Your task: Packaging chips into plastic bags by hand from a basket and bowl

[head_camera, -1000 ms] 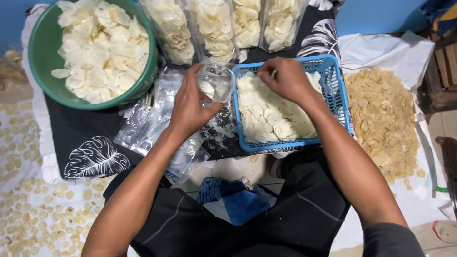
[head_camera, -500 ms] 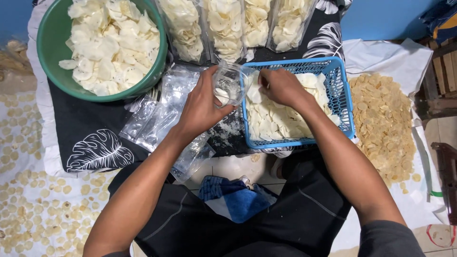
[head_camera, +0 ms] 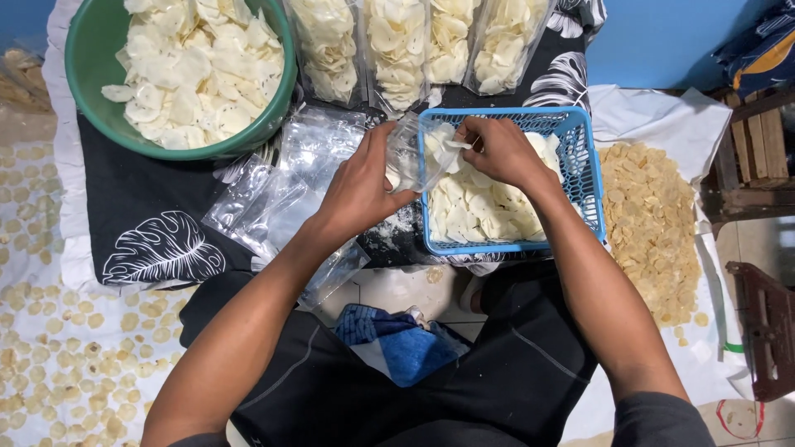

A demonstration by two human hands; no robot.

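Left hand (head_camera: 360, 186) curled around clear plastic bag (head_camera: 408, 153), holding mouth open. Right hand (head_camera: 501, 149) pinching thin pale chips (head_camera: 472, 207) above blue lattice basket (head_camera: 590, 178).

Blue basket (head_camera: 590, 178), green bowl (head_camera: 91, 79), black leaf-print cloth (head_camera: 157, 240), white chips (head_camera: 480, 207)

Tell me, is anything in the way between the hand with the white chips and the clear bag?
Nothing visible is. The right hand holds white chips right at the open mouth of the clear bag, which the left hand holds open at the edge of the blue basket.
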